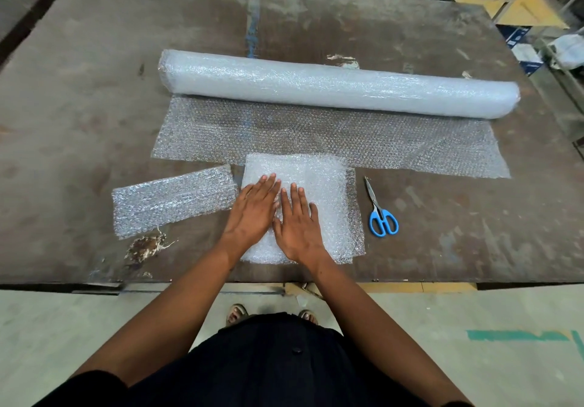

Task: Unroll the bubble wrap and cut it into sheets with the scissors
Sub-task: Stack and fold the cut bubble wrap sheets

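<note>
Bubble wrap roll (339,86) lies across the worktop (79,90), its loose end unrolled toward the person. Left hand (254,209) and right hand (298,222), fingers spread flat, press a stack of cut sheets (325,182), likely to flatten it; scissors (380,210) rest just beside, untouched.

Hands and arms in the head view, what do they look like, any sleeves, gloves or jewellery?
The left hand and right hand are bare, with no gloves, rings or watch visible. Both forearms are uncovered; dark sleeves begin only near the upper arms, matching the dark garment.
</note>
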Demonstrator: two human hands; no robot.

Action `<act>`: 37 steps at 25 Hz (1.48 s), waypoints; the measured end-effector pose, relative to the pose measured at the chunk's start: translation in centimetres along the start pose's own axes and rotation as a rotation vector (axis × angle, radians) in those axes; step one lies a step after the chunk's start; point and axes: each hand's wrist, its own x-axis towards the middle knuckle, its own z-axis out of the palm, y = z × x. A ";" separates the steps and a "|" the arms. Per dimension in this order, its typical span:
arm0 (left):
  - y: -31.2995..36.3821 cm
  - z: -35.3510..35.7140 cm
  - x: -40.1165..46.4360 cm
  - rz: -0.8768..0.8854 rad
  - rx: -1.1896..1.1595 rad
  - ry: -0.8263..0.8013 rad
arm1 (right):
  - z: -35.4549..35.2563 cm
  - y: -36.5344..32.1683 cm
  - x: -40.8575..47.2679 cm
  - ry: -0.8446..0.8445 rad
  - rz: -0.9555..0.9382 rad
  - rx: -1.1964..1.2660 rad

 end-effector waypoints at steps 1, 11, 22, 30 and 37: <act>-0.5 0.5 -0.2 -0.031 0.006 -0.028 | 0.2 0.4 -0.1 0.004 -0.002 0.040; 0.2 0.3 -2.3 -0.026 -0.153 0.027 | -2.1 1.7 2.3 0.246 0.484 0.327; -0.2 0.2 -3.1 -0.224 -0.602 0.014 | -6.0 0.1 1.7 0.065 0.327 1.282; -1.1 -1.2 -3.8 -0.253 -0.916 0.133 | -6.5 -0.7 0.7 -0.097 0.348 1.484; -2.1 -7.8 -2.6 -0.610 -1.435 0.457 | -9.1 -2.5 1.3 -0.119 0.198 1.357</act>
